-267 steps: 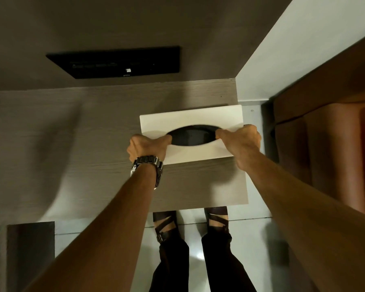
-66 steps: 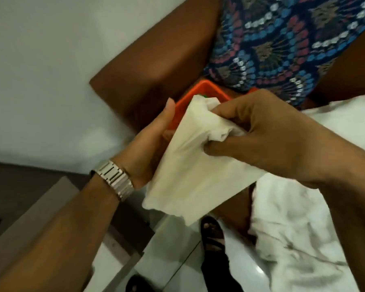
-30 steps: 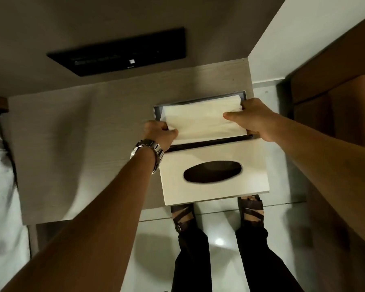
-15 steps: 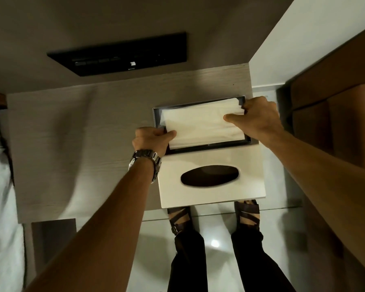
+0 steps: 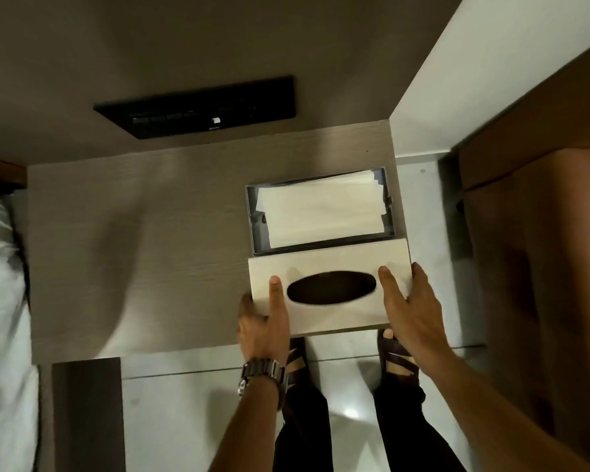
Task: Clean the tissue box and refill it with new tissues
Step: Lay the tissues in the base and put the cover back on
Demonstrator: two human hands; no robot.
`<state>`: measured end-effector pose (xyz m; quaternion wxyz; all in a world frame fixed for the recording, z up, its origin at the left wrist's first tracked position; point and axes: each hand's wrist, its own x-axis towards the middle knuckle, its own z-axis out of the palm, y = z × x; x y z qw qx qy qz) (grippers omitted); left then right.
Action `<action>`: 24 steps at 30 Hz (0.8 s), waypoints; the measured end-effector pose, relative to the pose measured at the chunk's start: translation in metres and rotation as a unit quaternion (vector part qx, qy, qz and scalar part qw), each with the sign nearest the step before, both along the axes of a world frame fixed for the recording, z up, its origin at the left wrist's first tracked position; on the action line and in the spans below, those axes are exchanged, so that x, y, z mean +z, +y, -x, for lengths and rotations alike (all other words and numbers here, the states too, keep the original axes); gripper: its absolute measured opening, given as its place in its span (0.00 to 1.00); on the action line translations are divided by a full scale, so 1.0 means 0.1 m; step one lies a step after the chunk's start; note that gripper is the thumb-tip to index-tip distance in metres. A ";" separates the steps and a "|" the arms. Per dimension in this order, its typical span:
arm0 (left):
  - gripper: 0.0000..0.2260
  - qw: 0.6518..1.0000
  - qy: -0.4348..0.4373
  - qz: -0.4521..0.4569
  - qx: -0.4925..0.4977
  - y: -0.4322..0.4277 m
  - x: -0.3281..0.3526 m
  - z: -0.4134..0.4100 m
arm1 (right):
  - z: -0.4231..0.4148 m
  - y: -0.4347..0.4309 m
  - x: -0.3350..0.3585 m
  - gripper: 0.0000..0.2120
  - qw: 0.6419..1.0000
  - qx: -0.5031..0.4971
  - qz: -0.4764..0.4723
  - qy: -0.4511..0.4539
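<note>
The dark tissue box base [image 5: 251, 212] sits open near the right edge of the wooden bedside table [image 5: 133, 240], with a stack of white tissues [image 5: 321, 212] lying in it. Just in front of it lies the pale lid [image 5: 331, 264] with its dark oval slot [image 5: 331, 287], its near edge overhanging the table front. My left hand [image 5: 264, 318], with a metal watch on the wrist, grips the lid's left end, thumb on top. At the right end, my right hand [image 5: 411, 311] holds the lid, thumb beside the slot.
A black control panel [image 5: 198, 110] is set in the wall behind the table. White bedding [image 5: 0, 301] lies at the left. A brown upholstered piece [image 5: 539, 267] stands at the right. My sandalled feet [image 5: 397, 356] are on the glossy floor below the table edge.
Both hands have let go of the tissues, which now rest in the base, and have moved back to take hold of the lid's two ends.
</note>
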<state>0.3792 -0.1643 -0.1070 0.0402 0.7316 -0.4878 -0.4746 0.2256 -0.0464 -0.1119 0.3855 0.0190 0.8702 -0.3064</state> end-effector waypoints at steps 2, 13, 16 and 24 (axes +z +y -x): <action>0.24 1.000 0.020 0.000 0.009 0.03 0.03 0.05 | -0.04 0.01 0.00 0.33 1.000 -0.009 0.009 -0.010; 0.34 0.991 0.100 0.011 0.084 0.10 0.49 -0.02 | -0.10 -0.01 0.45 0.37 0.998 -0.031 0.047 0.031; 0.34 0.988 0.117 0.040 0.089 0.04 0.68 0.01 | -0.06 -0.07 0.62 0.36 0.996 -0.042 0.068 0.039; 0.18 0.985 0.155 0.026 0.076 -0.48 0.68 0.52 | 0.54 -0.57 0.65 0.21 0.984 -0.063 0.138 0.098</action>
